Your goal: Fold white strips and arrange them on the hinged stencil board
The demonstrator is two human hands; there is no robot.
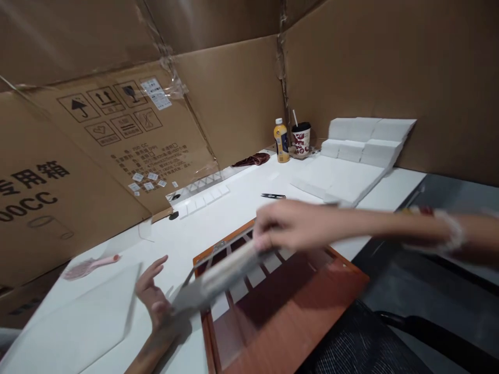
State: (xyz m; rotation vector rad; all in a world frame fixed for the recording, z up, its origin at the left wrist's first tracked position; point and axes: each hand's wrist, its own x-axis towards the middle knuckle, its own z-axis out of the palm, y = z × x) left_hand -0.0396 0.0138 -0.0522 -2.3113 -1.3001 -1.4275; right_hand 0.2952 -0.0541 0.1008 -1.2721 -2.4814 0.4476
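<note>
My right hand [290,224] reaches in from the right and grips the end of a long pale flat piece [218,278], blurred by motion, which slants down to the left over a red-brown wooden frame [288,306] with white slats. My left hand [154,293] is below left, palm up with fingers apart, close to the lower end of the flat piece; I cannot tell whether it touches it. A white sheet [81,322] lies to the left of that hand.
Small black snips [273,196] lie on the white table [234,202]. A yellow bottle [281,140] and a paper cup [301,138] stand at the back, with stacked white pads [354,156] on the right. A pink brush [88,266] lies left. Cardboard walls [117,135] surround the table.
</note>
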